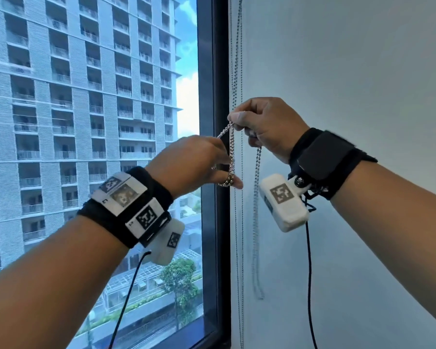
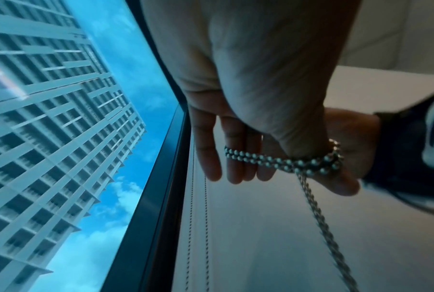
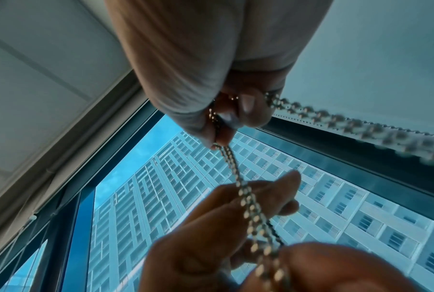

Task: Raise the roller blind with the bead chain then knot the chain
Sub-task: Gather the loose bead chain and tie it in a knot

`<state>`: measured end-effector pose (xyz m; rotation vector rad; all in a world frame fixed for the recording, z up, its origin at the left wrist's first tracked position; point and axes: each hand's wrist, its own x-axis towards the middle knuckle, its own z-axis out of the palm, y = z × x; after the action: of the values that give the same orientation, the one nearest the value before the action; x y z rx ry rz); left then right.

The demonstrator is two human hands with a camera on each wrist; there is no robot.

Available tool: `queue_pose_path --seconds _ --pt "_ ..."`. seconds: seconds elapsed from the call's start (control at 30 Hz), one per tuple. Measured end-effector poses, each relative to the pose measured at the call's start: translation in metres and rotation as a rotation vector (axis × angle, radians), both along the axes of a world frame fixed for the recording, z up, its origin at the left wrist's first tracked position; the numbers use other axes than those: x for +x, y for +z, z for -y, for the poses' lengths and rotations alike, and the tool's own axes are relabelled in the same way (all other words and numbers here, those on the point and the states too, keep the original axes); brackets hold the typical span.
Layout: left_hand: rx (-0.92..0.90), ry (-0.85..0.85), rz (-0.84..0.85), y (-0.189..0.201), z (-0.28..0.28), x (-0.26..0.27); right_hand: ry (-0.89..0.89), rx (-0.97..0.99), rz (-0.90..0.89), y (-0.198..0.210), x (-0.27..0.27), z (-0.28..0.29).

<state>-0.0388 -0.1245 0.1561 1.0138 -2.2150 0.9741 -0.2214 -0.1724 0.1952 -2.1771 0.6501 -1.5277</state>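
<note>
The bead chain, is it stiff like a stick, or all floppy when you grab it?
Probably floppy: the bead chain bends round the left hand's fingers, and its spare loop dangles limp below the right hand. The shiny round beads look slippery, so it might slide unless pinched tight.

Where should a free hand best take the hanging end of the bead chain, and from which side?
Take the bead chain at the doubled hanging strands just below the right hand, approaching from the wall side on the right. There both strands run straight and close together, so one pinch probably catches both. Higher up, both hands crowd it: the left hand has it looped round its fingers.
</note>
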Motion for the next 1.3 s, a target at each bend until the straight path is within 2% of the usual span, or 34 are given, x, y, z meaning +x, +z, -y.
queue_pose_path --seconds 0.1,0.23,0.33,0.43,0.53,0.63,0.77,0.9,1.1,1.2,1.3 --pt "0.017 -0.059 -0.091 0.006 -0.010 -0.004 0.037 0.015 0.084 0.006 -0.006 -0.002" --pt "0.304 -0.348 -0.496 0.001 -0.015 -0.009 0.157 0.089 0.217 0.010 -0.021 -0.007" --pt "0.446 -0.523 -0.688 -0.001 -0.023 -0.022 0.233 0.135 0.278 0.007 -0.035 -0.007" --pt "0.605 -0.602 -0.886 0.004 -0.034 -0.036 0.307 0.182 0.357 -0.003 -0.041 -0.010" --pt "0.746 -0.612 -1.043 0.009 -0.034 -0.041 0.347 0.170 0.435 -0.019 -0.043 -0.016" --pt "0.777 -0.577 -1.068 0.007 -0.029 -0.049 0.299 0.110 0.447 -0.039 -0.042 -0.020" --pt "0.549 -0.561 -1.052 -0.005 -0.016 -0.059 0.200 0.017 0.404 -0.061 -0.026 -0.021" --pt "0.464 -0.585 -1.091 -0.020 -0.008 -0.066 0.129 -0.057 0.326 -0.063 -0.020 -0.021" --pt "0.353 -0.541 -1.190 -0.025 -0.004 -0.062 0.172 -0.008 0.209 -0.067 -0.008 -0.020" --pt "0.314 -0.494 -1.124 -0.027 -0.008 -0.059 0.198 0.054 0.267 -0.068 0.000 -0.021" --pt "0.298 -0.413 -0.988 -0.032 -0.007 -0.055 0.100 0.019 0.267 -0.069 0.008 -0.020"
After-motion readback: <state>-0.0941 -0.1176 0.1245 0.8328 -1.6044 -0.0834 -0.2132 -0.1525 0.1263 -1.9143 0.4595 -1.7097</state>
